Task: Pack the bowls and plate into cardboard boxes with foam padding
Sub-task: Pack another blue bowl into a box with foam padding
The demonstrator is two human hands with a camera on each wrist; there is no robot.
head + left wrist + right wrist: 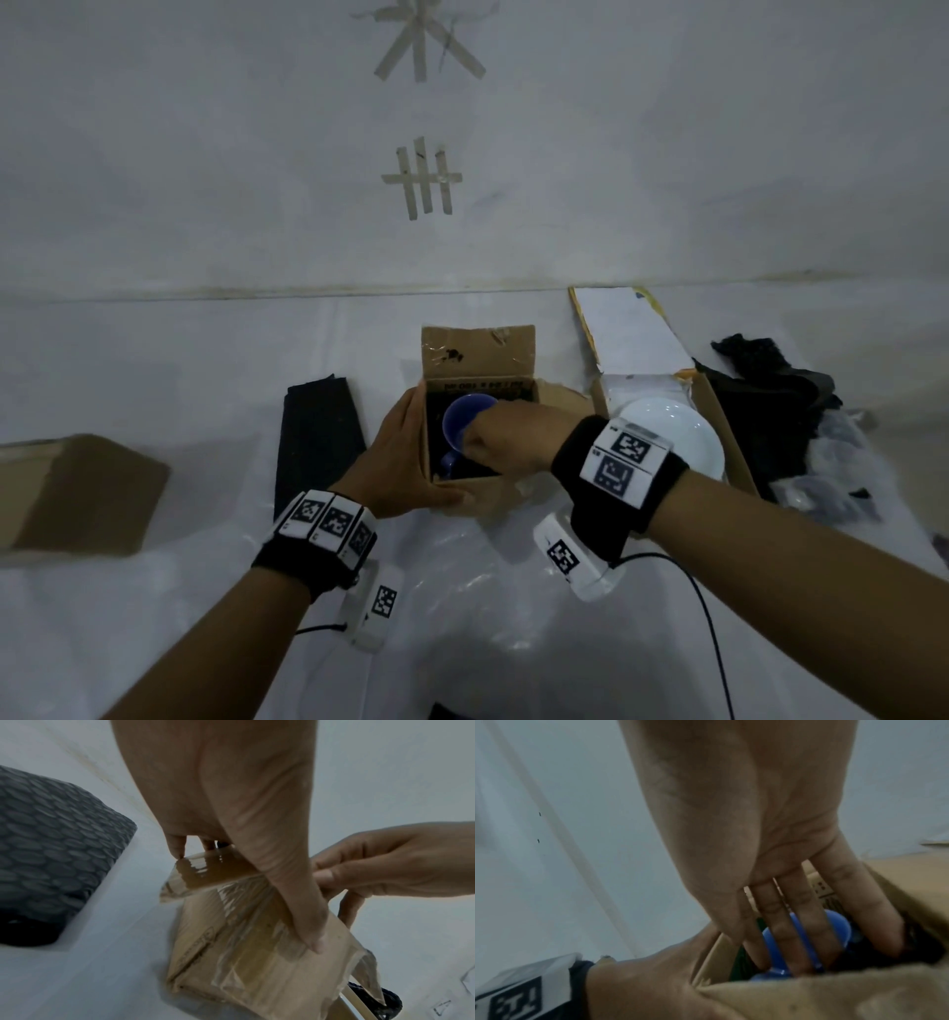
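Blue bowl (464, 424) sits tilted on edge inside small open cardboard box (477, 383), dark foam around it; a second blue piece shows below it. Right hand (500, 437) reaches in; the right wrist view shows straight, spread fingers (805, 923) laid against the bowl. Left hand (405, 457) braces the box's left wall; the left wrist view shows its thumb (295, 902) flat on the taped near flap. White plate (672, 437) rests in second box (729, 442) to the right. Black foam strip (318, 437) lies just left, closed carton (77, 493) far left.
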